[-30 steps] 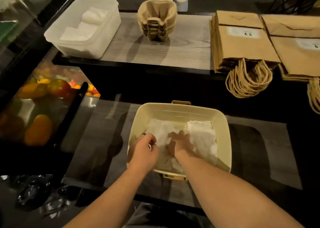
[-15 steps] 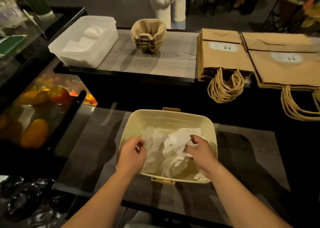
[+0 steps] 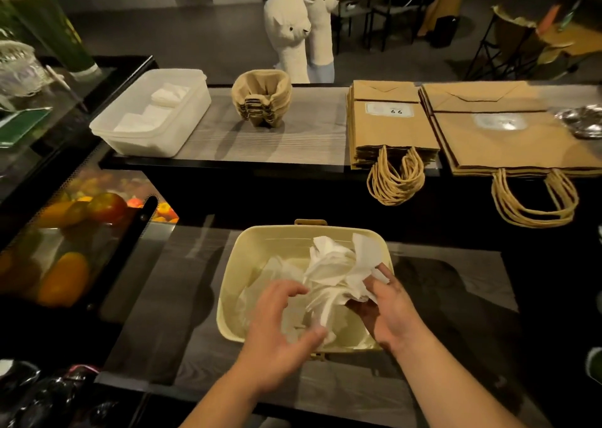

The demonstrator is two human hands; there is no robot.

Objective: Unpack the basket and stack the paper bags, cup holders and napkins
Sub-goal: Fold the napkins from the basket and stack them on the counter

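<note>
A cream basket [image 3: 260, 242] sits on the near counter. A loose bunch of white napkins [image 3: 332, 271] is lifted above its floor, gripped from the right by my right hand [image 3: 387, 310]. My left hand [image 3: 280, 326] hovers over the basket's near left side with fingers spread, close to the bunch; more napkins lie flat below. On the far counter stand a stack of cup holders [image 3: 262, 100], a stack of small paper bags [image 3: 391, 125] and a stack of large paper bags [image 3: 501, 134].
A white plastic tub [image 3: 182, 125] with folded napkins stands at the far left of the upper counter. A glass case of fruit [image 3: 65, 232] lies to the left. Two plush alpacas [image 3: 293, 33] stand behind the counter. A shiny metal thing [image 3: 583, 121] rests on the large bags.
My right hand has gathered the napkins and raised the bunch out of the basket. My left hand has let go of the basket's edge and opened toward the bunch.
</note>
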